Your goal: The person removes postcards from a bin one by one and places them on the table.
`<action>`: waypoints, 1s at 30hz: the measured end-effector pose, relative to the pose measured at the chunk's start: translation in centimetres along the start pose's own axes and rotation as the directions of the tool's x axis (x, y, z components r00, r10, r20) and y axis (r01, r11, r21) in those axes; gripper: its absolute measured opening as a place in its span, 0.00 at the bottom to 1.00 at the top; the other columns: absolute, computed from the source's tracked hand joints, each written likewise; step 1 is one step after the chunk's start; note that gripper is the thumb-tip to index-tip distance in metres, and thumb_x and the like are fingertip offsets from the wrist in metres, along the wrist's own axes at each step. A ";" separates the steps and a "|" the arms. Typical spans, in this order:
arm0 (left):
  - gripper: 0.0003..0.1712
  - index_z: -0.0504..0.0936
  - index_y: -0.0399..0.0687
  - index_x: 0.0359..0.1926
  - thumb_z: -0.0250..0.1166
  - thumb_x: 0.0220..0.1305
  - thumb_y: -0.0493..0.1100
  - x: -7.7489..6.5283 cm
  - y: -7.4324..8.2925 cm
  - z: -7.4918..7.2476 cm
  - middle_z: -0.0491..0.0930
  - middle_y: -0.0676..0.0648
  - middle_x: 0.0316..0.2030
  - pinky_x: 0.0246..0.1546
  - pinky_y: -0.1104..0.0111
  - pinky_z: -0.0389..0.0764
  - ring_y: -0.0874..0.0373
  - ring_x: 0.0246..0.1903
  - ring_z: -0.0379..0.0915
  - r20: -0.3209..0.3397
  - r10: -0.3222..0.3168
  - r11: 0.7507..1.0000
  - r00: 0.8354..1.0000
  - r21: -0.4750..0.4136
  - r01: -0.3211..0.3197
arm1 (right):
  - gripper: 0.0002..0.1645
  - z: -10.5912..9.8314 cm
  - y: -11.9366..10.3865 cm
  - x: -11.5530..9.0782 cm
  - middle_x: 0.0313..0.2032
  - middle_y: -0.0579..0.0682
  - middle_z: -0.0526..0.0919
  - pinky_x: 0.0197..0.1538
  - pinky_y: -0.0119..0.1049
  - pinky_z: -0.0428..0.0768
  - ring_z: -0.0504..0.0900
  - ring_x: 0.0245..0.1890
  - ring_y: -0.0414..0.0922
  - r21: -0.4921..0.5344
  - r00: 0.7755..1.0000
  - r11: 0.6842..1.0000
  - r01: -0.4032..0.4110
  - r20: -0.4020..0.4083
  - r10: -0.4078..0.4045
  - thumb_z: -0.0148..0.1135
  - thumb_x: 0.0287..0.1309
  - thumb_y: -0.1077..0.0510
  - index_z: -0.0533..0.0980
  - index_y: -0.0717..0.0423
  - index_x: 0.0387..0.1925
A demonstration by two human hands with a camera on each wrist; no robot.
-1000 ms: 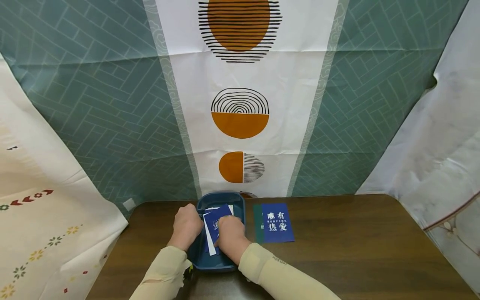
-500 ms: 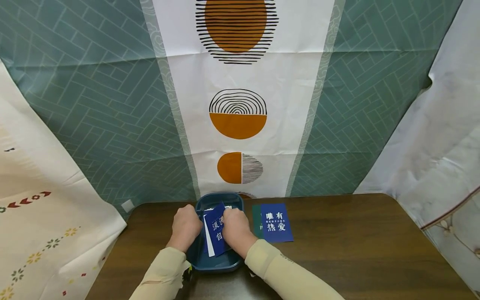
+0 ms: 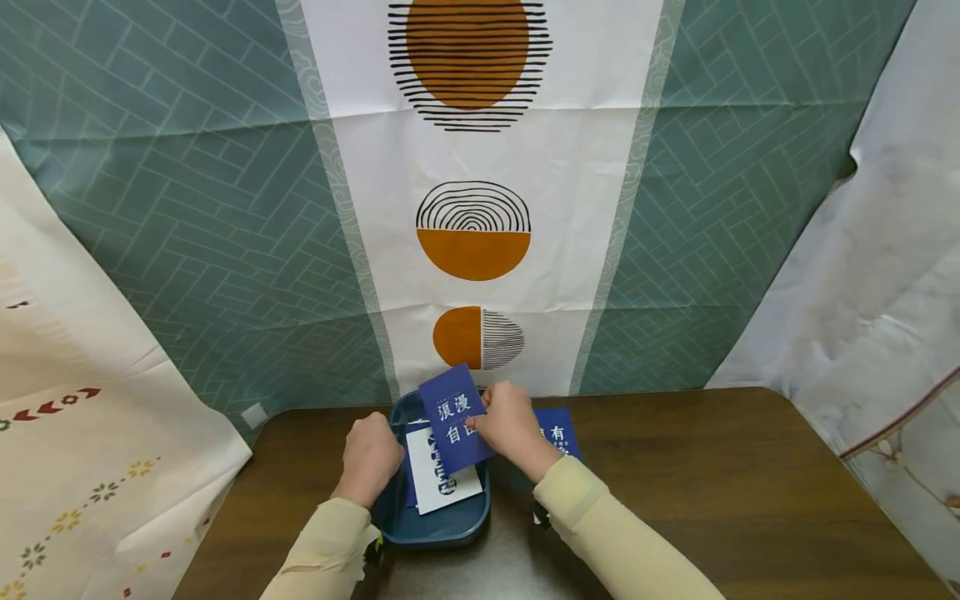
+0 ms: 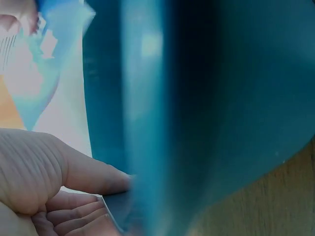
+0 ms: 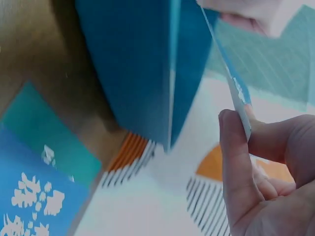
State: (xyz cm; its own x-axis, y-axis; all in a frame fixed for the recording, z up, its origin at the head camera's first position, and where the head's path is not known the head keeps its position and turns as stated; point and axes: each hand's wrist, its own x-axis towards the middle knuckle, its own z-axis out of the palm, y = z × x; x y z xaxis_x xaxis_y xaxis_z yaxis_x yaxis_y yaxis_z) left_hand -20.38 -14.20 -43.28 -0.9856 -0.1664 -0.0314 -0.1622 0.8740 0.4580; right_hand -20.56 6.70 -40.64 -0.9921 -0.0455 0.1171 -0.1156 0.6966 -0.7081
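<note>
At the left, the left hand [image 3: 372, 455] appears to pinch the tray's rim between thumb and curled fingers, much as it does 1 second earlier. Inside the dark blue tray [image 3: 437, 533], a white card [image 3: 453, 492] lies over a blue edge [image 3: 411, 487] of at least 1 more card. That white face is largely covered half a second ago; now much of it shows — the lettered blue card [image 3: 452, 407] is raised and tilted over the tray. The right hand [image 3: 513, 425] grasps that card's right side with thumb and finger. The work thus seems to be at separating 1 card from the pile. Farther right, another blue card [image 3: 557, 427] rests on the table [image 3: 712, 483] over a green card [image 5: 59, 135] — both partly hidden overhead.
</note>
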 end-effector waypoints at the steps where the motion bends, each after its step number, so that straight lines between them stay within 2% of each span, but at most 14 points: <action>1: 0.06 0.77 0.34 0.30 0.61 0.49 0.33 0.0 0.0 0.0 0.72 0.43 0.22 0.15 0.65 0.70 0.52 0.18 0.67 -0.001 0.000 1.000 1.000 -0.003 0.000 | 0.19 -0.5 0.2 0.1 0.13 0.47 0.63 0.17 0.31 0.63 0.68 0.15 0.41 0.019 1.000 1.000 -0.002 -0.001 0.002 0.74 0.41 0.55 0.70 0.56 0.18; 6: 0.06 0.78 0.33 0.31 0.60 0.49 0.32 -0.1 0.1 0.0 0.72 0.44 0.21 0.13 0.68 0.69 0.53 0.16 0.67 -0.006 0.013 1.000 1.000 -0.016 -0.013 | 0.20 -2.8 1.9 0.7 0.13 0.44 0.64 0.19 0.32 0.61 0.66 0.15 0.40 0.027 1.000 1.000 -0.005 -0.020 0.006 0.74 0.41 0.51 0.69 0.55 0.19; 8: 0.06 0.78 0.33 0.31 0.61 0.49 0.32 0.0 0.2 0.1 0.72 0.44 0.20 0.14 0.68 0.70 0.54 0.16 0.67 -0.012 0.021 1.000 1.000 -0.020 -0.021 | 0.22 -3.7 2.7 0.8 0.12 0.44 0.61 0.19 0.32 0.58 0.63 0.14 0.40 0.020 0.999 1.000 -0.012 -0.037 0.013 0.74 0.41 0.51 0.67 0.54 0.17; 13: 0.05 0.78 0.34 0.30 0.61 0.49 0.32 0.0 0.4 0.4 0.71 0.44 0.21 0.13 0.68 0.69 0.54 0.16 0.67 -0.005 0.015 1.000 1.000 -0.023 -0.016 | 0.25 -5.8 5.2 0.3 0.11 0.43 0.58 0.19 0.33 0.55 0.59 0.13 0.39 0.023 0.995 0.997 -0.075 -0.070 0.076 0.73 0.43 0.50 0.63 0.53 0.14; 19: 0.07 0.78 0.33 0.32 0.63 0.48 0.32 0.2 0.6 0.5 0.72 0.43 0.22 0.14 0.67 0.70 0.53 0.17 0.68 0.000 0.012 1.000 1.000 -0.013 -0.012 | 0.22 -8.3 9.0 -0.7 0.12 0.45 0.65 0.19 0.32 0.61 0.66 0.14 0.40 -0.035 0.981 0.986 -0.165 -0.108 0.161 0.72 0.44 0.50 0.67 0.55 0.15; 24: 0.07 0.77 0.33 0.32 0.62 0.49 0.32 0.1 0.5 -0.1 0.72 0.43 0.22 0.14 0.67 0.70 0.53 0.17 0.68 0.001 -0.002 1.000 1.000 -0.006 0.002 | 0.20 -8.9 10.6 -1.2 0.13 0.46 0.69 0.19 0.32 0.66 0.70 0.16 0.41 -0.087 0.976 0.974 -0.208 -0.090 0.201 0.72 0.44 0.50 0.71 0.56 0.15; 30: 0.05 0.78 0.33 0.31 0.60 0.51 0.31 -0.4 0.0 0.0 0.70 0.44 0.19 0.13 0.69 0.70 0.54 0.15 0.68 0.020 -0.009 0.999 1.000 -0.033 0.010 | 0.24 -8.2 12.0 -1.8 0.12 0.44 0.62 0.20 0.33 0.63 0.67 0.18 0.42 -0.167 0.975 0.961 -0.218 -0.068 0.210 0.73 0.41 0.50 0.66 0.53 0.11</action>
State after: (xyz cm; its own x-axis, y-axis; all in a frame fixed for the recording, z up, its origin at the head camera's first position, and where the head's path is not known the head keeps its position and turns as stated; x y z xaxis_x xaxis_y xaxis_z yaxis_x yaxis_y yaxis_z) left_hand -19.99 -14.09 -43.24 -0.9848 -0.1654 -0.0536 -0.1704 0.8568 0.4867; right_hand -19.79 20.99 -43.69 -0.9885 0.1505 0.0131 0.1138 0.7993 -0.5900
